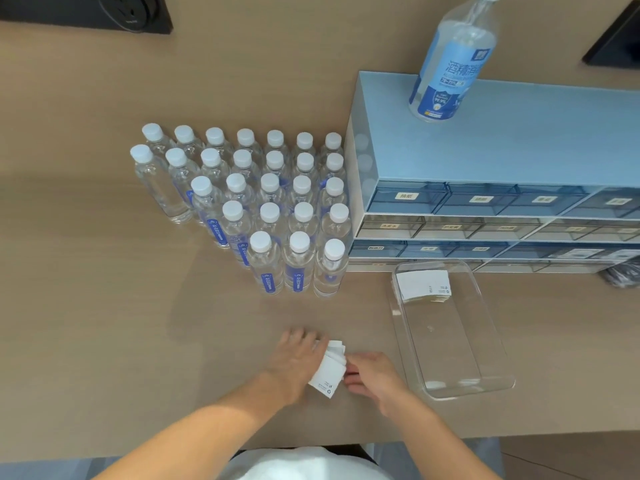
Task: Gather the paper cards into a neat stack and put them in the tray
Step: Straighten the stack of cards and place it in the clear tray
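Note:
A small fanned bunch of white paper cards (329,370) lies on the tan table near its front edge. My left hand (294,358) rests on the bunch's left side, fingers curled over the cards. My right hand (372,375) presses against the bunch's right edge with its fingertips. A clear plastic tray (485,341) sits to the right of my hands. Another stack of white cards (422,285) lies in the tray's far end.
Several rows of water bottles (263,202) stand behind my hands. A blue drawer organiser (502,161) sits behind the tray, with a tall sanitiser bottle (450,64) on top. The table's front edge runs just below my forearms.

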